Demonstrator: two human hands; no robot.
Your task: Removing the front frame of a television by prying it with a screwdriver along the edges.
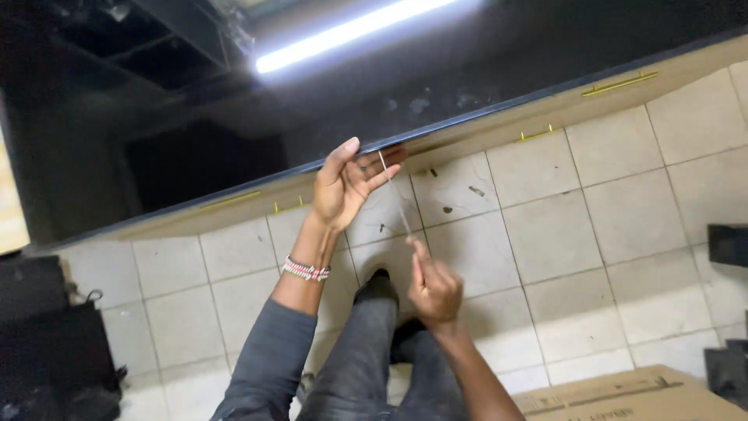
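My left hand (348, 182) is raised at the front edge of a glossy black countertop (436, 86), palm toward me, fingers spread and resting against the edge. A thin pale strip (395, 193) runs from those fingertips down to my right hand (432, 287), which pinches its lower end. A beaded bracelet (306, 270) circles my left wrist, above a grey sleeve. My legs in dark trousers and one dark shoe (377, 285) show below, over the tiled floor.
Cabinet fronts with brass handles (619, 83) run under the countertop. The pale floor tiles (545, 226) are stained in spots. A cardboard box (623, 396) lies at the lower right. Dark objects (54, 335) stand at the left and dark items at the right edge (728, 245).
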